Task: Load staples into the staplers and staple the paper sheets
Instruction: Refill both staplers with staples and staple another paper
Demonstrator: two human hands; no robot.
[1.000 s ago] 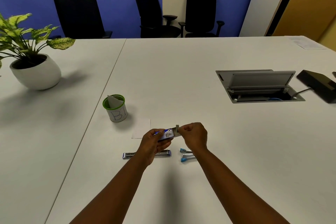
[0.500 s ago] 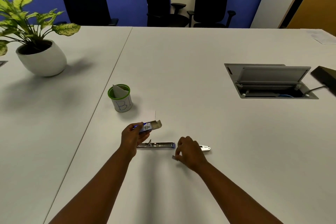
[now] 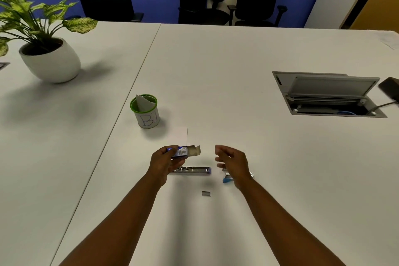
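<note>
Grey strip of staples (image 3: 206, 193) lies loose on the counter (image 3: 237, 93), near the person and apart from everything else. Left hand (image 3: 165, 161) grips the blue staple box (image 3: 180, 151), its flap open toward the right. Right hand (image 3: 234, 163) hovers just beside it, fingers relaxed, holding nothing; blurred, so finer detail is unclear.

Long stapler (image 3: 192, 170) lies flat on the counter under the left hand, opened out, metal rail up. Second stapler (image 3: 227, 178), light blue, is mostly hidden behind the right hand. Paper sheet (image 3: 180, 134) lies flat beyond the box, beside the green-rimmed cup (image 3: 145, 111).

Step in hand looks like getting staples out of the box for loading. Advice:
- Keep the box level, flap side slightly up, so strips don't slide out.
- Pinch one strip by its long sides, not the ends; strips snap easily.
- Drop it legs-down into the open rail, seat it flush before closing.
- The loose strip on the counter is already usable; taking that first saves a pull from the box.
- Set the box down once a strip is out, then steady the stapler with the left hand.
</note>
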